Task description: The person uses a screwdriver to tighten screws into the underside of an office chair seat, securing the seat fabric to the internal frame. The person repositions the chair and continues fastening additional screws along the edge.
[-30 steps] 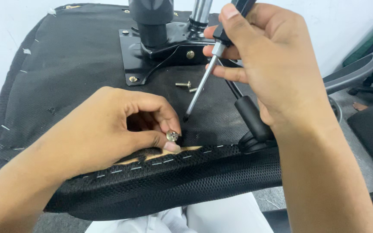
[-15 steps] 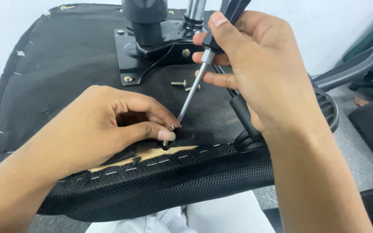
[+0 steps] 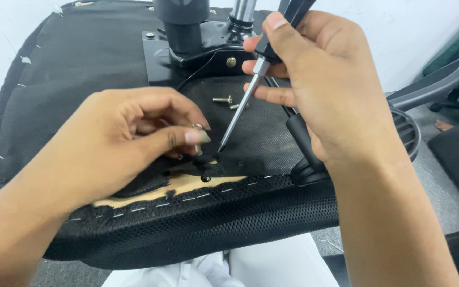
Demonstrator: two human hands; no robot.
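our left hand [image 3: 118, 141] pinches a small screw [image 3: 198, 139] between thumb and forefinger just above a hole [image 3: 205, 178] in the upturned chair seat [image 3: 81, 58]. our right hand [image 3: 325, 90] is clamped on a screwdriver [image 3: 251, 90], its tip just beside the screw.

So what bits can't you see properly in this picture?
- Screwdriver: handle top cut off by the head view's upper edge.
- Small screw: mostly hidden by the left hand fingertips.
- Chair armrest: its near end hidden behind the right hand.
- Two loose screws: too small for detail.
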